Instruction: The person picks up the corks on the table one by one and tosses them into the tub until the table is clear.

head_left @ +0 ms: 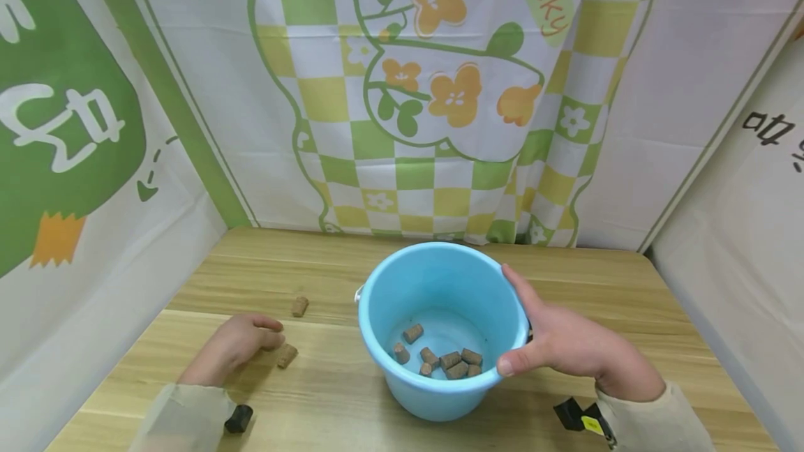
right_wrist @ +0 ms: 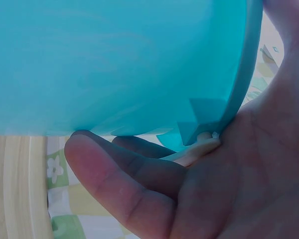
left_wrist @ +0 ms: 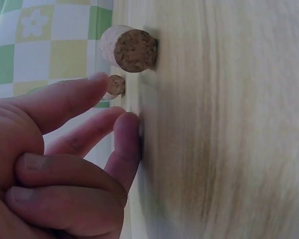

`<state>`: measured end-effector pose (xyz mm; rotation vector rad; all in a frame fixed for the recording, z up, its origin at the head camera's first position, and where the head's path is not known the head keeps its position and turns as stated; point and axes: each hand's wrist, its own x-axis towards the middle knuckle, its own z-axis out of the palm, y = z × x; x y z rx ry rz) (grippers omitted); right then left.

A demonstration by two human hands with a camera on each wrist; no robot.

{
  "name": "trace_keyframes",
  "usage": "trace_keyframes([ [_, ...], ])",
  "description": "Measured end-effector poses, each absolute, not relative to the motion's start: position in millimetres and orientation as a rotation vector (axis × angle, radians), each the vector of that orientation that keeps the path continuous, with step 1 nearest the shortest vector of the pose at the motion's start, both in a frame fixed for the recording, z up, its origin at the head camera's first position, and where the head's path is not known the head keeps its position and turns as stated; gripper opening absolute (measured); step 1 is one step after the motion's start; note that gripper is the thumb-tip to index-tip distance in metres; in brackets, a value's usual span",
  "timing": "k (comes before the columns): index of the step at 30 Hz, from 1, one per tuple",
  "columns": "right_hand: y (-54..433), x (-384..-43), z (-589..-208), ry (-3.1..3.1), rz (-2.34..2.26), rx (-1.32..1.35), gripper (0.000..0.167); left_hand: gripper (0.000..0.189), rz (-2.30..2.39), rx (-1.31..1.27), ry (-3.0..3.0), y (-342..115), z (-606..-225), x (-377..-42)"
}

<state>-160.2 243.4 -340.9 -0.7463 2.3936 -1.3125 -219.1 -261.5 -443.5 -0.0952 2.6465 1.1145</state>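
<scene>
A light blue bucket point(head_left: 442, 400) stands on the table, with several brown corks point(head_left: 450, 360) on its floor. My right hand point(head_left: 574, 344) grips the rim from the right side, thumb over the front edge. In the right wrist view, fingers point(right_wrist: 114, 184) press against the bucket's outer wall. My left hand point(head_left: 241, 344) hovers low over the tabletop, just left of a loose cork point(head_left: 287, 356). Seen from the left wrist, thumb and forefinger are apart beside that cork point(left_wrist: 134, 50), with nothing between them; other fingers are bent. A second loose cork point(head_left: 300, 306) lies farther back.
The wooden table point(head_left: 339, 382) ends at a patterned curtain point(head_left: 414, 187) behind. White fabric walls point(head_left: 728, 284) flank it on both sides. A white handle joint point(head_left: 359, 294) sticks out from the bucket's left side.
</scene>
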Motion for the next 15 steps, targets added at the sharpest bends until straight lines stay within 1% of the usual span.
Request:
trace_keyframes([
  [10, 243, -160, -341, 2.377, -1.329, -0.754, 0.131, 0.054, 0.958, 0.016, 2.656, -254, -438, -215],
  [13, 243, -160, -341, 2.384, -1.324, -0.759, 0.131, 0.051, 0.938, 0.031, 2.656, -250, -437, -213],
  [15, 243, -160, -342, 2.391, -1.317, -0.76, 0.131, 0.042, 0.948, 0.035, 2.649, -248, -437, -212],
])
